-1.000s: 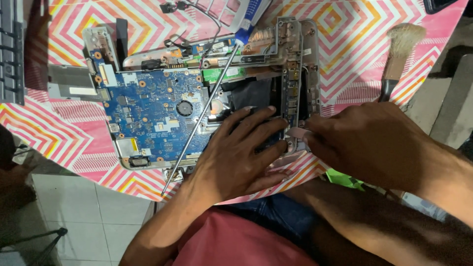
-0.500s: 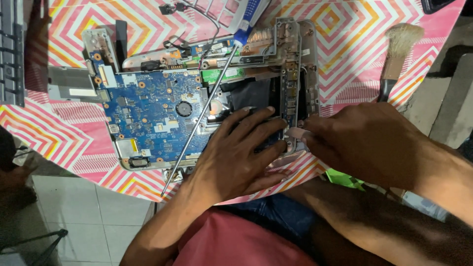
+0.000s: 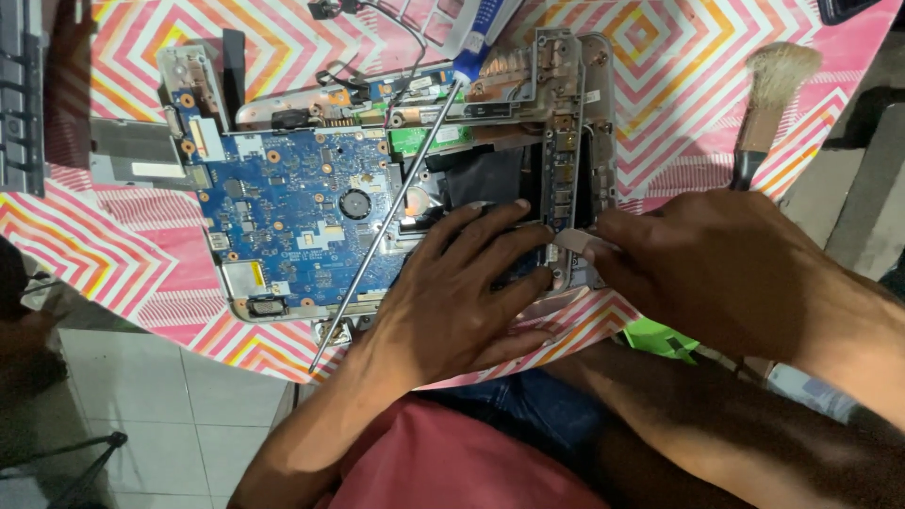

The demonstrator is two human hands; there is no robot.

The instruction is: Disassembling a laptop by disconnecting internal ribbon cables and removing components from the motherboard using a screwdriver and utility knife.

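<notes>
An opened laptop base [image 3: 566, 57] lies on a patterned pink, orange and white cloth, with its blue circuit board [image 3: 292, 217] bare. My left hand [image 3: 462, 292] rests flat on the near right part of the board, fingers spread. My right hand [image 3: 716, 264] pinches a small pale flat ribbon [image 3: 570, 238] at the right edge of the base, beside a narrow side board [image 3: 558, 179]. A long screwdriver [image 3: 396, 198] with a blue and white handle lies slantwise across the board, untouched.
A paintbrush [image 3: 768, 99] with pale bristles lies on the cloth at the right. A dark keyboard part [image 3: 21, 94] sits at the far left, a grey metal plate [image 3: 132, 151] next to it. Loose wires [image 3: 377, 19] lie at the top. Tiled floor [image 3: 170, 405] shows below the table edge.
Both hands stay nearly where they were. My right fingers have shifted slightly at the pale ribbon by the base's right edge.
</notes>
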